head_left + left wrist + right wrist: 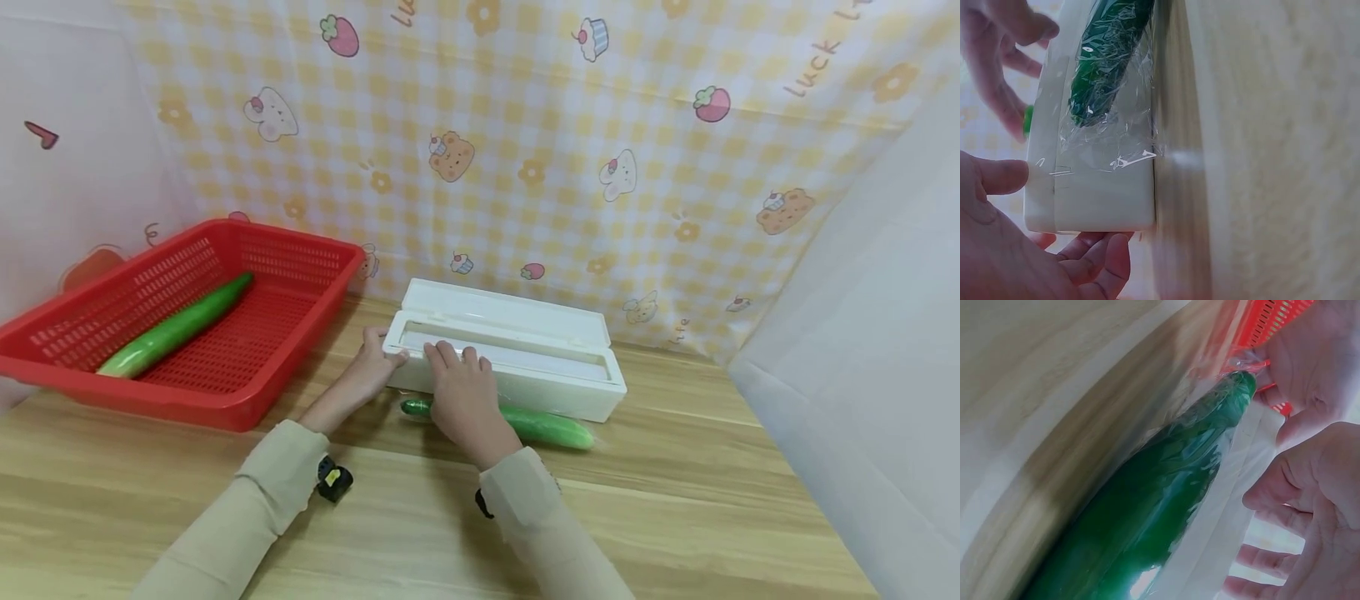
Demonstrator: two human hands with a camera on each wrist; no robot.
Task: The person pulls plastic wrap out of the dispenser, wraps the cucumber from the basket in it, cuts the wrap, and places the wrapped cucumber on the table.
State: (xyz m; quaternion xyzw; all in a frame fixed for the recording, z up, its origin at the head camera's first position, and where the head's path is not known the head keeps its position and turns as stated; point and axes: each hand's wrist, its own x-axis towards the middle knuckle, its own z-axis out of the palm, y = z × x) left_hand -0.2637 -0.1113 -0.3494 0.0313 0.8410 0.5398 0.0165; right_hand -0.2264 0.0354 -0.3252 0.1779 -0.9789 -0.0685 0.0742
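Note:
A long white cling film dispenser (551,390) stands on the table with its lid (510,312) raised at the back. My left hand (371,367) grips its left end, the thumb at the front edge and the fingers around the end face. Over the dispenser's front rim lies my right hand (468,400), fingers spread and slightly bent. A small green piece (1027,119) shows beside the right fingers in the left wrist view. Against the dispenser's front lies a cucumber (547,427) wrapped in clear film (1129,119), partly hidden by the right hand in the head view.
A red plastic basket (247,408) stands at the left with another cucumber (180,327) lying in it. Behind the wooden table (675,475) hangs a yellow checked cloth (525,217). White sheets close off both sides.

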